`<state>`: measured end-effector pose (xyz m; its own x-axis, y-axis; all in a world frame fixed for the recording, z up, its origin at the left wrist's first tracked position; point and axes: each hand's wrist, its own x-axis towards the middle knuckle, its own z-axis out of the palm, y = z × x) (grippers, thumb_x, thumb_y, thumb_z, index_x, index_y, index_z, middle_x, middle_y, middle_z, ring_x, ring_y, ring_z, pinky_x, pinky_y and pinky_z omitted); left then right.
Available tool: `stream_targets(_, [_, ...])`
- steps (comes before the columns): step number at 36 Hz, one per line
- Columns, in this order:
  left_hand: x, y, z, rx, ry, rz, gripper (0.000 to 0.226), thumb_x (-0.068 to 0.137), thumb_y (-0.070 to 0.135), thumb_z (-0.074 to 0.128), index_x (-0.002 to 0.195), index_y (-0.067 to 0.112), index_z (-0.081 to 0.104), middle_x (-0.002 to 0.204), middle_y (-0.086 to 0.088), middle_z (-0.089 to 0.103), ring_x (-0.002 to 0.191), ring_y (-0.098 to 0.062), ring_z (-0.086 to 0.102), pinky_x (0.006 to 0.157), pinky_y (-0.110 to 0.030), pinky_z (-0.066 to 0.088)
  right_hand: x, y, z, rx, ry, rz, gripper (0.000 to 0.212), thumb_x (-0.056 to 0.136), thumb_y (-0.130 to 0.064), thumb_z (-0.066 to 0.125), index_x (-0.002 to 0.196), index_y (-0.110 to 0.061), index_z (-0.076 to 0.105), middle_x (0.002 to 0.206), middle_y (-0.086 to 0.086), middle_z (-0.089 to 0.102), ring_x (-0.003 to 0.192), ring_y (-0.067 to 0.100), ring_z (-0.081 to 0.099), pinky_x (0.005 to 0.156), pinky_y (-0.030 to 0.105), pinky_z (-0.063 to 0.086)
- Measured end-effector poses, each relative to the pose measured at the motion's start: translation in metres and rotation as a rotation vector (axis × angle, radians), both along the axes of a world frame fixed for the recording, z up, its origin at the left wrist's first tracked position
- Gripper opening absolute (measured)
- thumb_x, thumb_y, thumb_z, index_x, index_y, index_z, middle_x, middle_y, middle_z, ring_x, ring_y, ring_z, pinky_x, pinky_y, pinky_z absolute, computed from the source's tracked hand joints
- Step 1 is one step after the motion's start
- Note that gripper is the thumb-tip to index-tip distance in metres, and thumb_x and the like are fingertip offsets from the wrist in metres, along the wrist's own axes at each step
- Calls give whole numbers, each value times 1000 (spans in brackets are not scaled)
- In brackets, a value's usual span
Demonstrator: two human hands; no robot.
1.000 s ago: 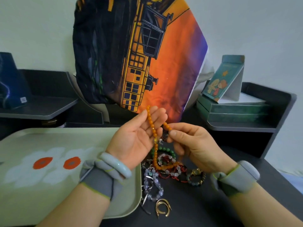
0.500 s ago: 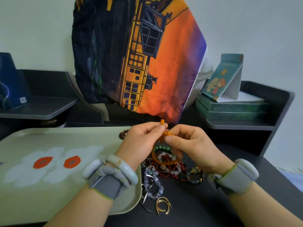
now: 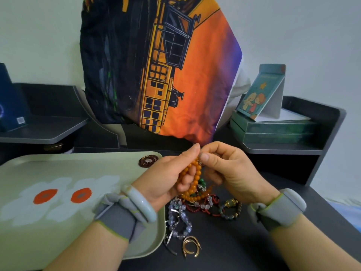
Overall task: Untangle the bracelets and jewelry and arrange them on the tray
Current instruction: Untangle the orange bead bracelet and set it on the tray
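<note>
Both hands grip the orange beads (image 3: 192,173): left hand (image 3: 168,178) curls around the strand, right hand (image 3: 228,171) pinches its top. Below lies the jewelry pile (image 3: 195,210) on the bench (image 3: 244,241); left, the tray (image 3: 68,173) holds 1 dark bracelet (image 3: 148,160).

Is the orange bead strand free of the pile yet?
Cannot tell. Both hands hold the orange bead strand up, but its lower loop hangs onto the jewelry pile.

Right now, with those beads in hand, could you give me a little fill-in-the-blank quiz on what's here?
1. Both hands, left hand and right hand, hold a strand of ____ beads.
2. The dark red bracelet lies on the pale green ____.
3. The tray is printed with two white ____.
4. The gold hoops lie on the ____ table.

Missing: orange; tray; flowers; black
</note>
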<state>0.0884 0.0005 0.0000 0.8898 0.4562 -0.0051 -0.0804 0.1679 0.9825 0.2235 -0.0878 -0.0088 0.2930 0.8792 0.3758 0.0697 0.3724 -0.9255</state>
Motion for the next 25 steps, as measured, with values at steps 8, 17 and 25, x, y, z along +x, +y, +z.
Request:
stream_targets(8, [-3,6,4,-304,-184,-86,25,70,37,62,60,15,55,46,5,46,37,-6,40,61,-28,48,-6,1,-3,-54,4,-48,30,72,-27,71,88,-2,65,56,8,48,38,10,37,39,17,32])
stream_targets(17, [-3,15,4,-406,-341,-63,21,76,33,57,84,16,66,72,3,68,60,-7,64,60,-23,50,-11,3,-8,-58,-86,-34,20,76,-18,64,90,-3,69,71,4,66,59,11,56,58,22,49])
stream_targets(25, [0,14,4,-262,-366,70,41,85,-6,37,114,13,59,104,0,72,95,-11,69,79,-27,41,-13,5,-12,-97,-279,-159,7,84,-3,64,89,-7,66,86,14,68,77,13,62,74,26,52])
